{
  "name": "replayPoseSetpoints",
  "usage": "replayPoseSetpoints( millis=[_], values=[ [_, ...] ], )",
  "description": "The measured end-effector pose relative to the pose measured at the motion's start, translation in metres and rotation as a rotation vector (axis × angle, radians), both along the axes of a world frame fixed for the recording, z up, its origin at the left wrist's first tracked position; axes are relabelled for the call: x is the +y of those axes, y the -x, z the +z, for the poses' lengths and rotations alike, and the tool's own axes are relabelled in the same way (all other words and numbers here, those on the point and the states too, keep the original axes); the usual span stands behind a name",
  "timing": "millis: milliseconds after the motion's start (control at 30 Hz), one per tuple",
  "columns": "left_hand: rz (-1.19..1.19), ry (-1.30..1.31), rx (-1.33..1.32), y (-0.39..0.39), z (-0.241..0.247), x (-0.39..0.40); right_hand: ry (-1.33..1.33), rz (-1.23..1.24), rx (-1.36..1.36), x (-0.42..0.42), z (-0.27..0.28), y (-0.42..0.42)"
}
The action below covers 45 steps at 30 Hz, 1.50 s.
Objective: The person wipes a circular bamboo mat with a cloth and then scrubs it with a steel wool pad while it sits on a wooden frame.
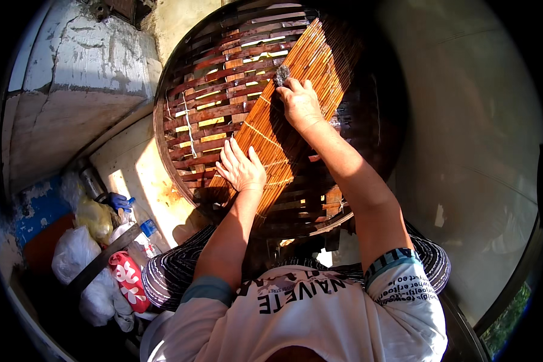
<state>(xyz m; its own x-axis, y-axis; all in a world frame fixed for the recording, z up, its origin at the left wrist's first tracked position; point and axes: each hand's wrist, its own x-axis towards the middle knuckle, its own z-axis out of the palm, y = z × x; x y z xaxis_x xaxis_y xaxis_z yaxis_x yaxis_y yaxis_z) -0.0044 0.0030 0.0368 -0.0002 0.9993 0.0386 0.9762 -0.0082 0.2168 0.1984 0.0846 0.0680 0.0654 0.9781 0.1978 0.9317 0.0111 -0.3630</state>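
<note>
A mat of thin slats tied with pale cord [253,140] lies slantwise across a large round woven bamboo tray [208,106]. My left hand [242,168] rests flat at the mat's left edge, fingers spread, holding nothing. Farther up the mat, my right hand [300,102] grips a grey scouring pad [282,75], which looks like steel wool, at the mat's left edge. Sunlight falls on much of the mat, while the tray's right side is in deep shadow.
Left of the tray stands a cracked, white-painted block [81,77]. Lower left are white plastic bags [77,253], a plastic bottle with a blue label [148,227], a red patterned item [129,280] and a dark strip [104,260]. A smooth pale surface [470,149] flanks the right.
</note>
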Motion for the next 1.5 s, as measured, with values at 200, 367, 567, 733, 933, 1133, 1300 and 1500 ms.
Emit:
replayPoseSetpoints(
  millis=[200,367,567,733,933,1133,1300,1500],
  values=[
    [0.019,0.037,-0.014,0.003,0.000,0.000,0.021,0.364,-0.068,-0.012,0.004,0.002],
    [-0.017,0.031,-0.043,-0.005,0.004,0.001,-0.092,-0.313,0.067,0.052,-0.001,-0.071],
    [0.009,0.048,-0.040,-0.002,0.003,-0.002,0.135,0.539,0.078,-0.042,0.010,0.073],
    [0.001,0.031,-0.020,0.000,0.001,-0.002,-0.115,0.057,-0.092,0.045,0.007,-0.047],
    [0.008,0.032,-0.012,-0.004,0.002,-0.002,-0.078,0.004,0.132,0.038,0.001,-0.023],
    [0.009,0.045,-0.024,0.000,0.001,-0.002,0.101,0.640,0.077,-0.017,0.009,0.046],
    [-0.018,0.024,-0.020,-0.002,-0.002,-0.003,-0.128,-0.286,-0.061,0.076,0.002,-0.098],
    [-0.009,-0.005,0.010,0.001,-0.002,-0.002,0.031,0.259,0.085,-0.006,0.002,0.006]
  ],
)
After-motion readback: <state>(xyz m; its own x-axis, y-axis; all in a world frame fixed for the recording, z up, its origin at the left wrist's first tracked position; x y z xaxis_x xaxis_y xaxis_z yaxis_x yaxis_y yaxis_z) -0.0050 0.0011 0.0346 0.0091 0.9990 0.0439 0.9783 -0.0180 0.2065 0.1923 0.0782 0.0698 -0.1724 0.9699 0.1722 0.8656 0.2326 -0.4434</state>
